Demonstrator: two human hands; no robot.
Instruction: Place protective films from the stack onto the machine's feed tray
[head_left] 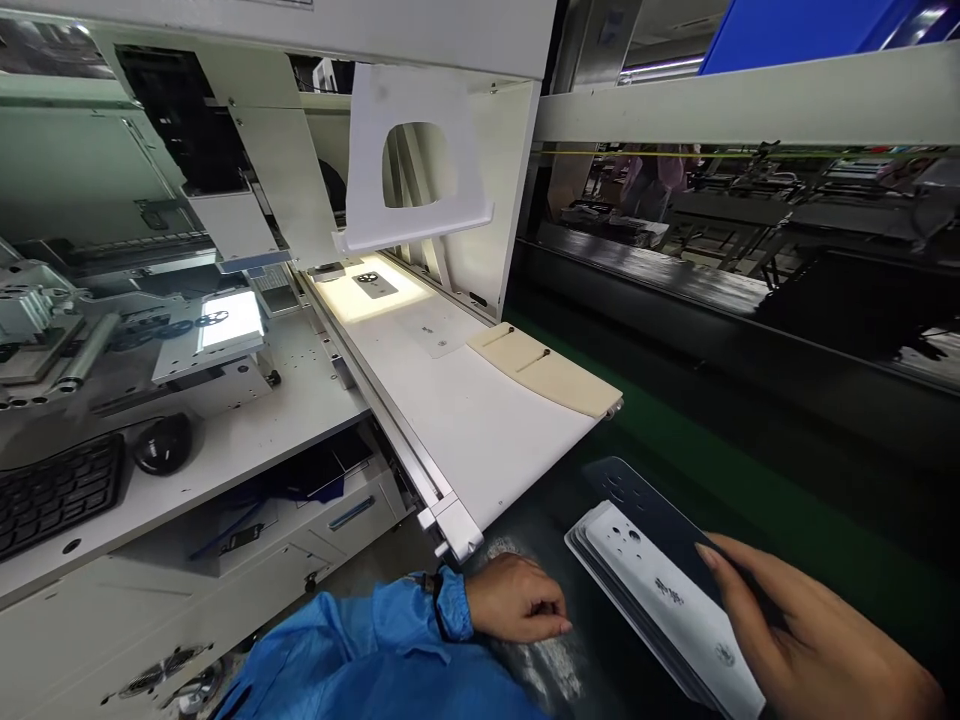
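Head view looks down on a dark, glossy bench (592,655) along the bottom of the frame. A white metal machine fills the upper left, and a dim factory hall with long work lines lies behind a pale beam at upper right. A smooth white conveyor belt (465,420) slopes from the machine's lit opening toward lower centre. A flat beige pad (559,385), rectangular with rounded corners, lies on the belt's right side. A matte green strip (720,480) runs beside the belt. At lower left a black keyboard (52,490) and a round black mouse (161,443) sit on a white shelf.

The left hand (517,608), in a blue sleeve with an elastic cuff, rests on the bench at bottom centre with its fingers curled in, holding nothing. The right hand (814,645), at lower right, grips a stack of thin plates (664,595) just above the bench, with its fingers laid over the top. The top plate is white and glossy, with small round holes near one corner; a dark plate sticks out beyond it.
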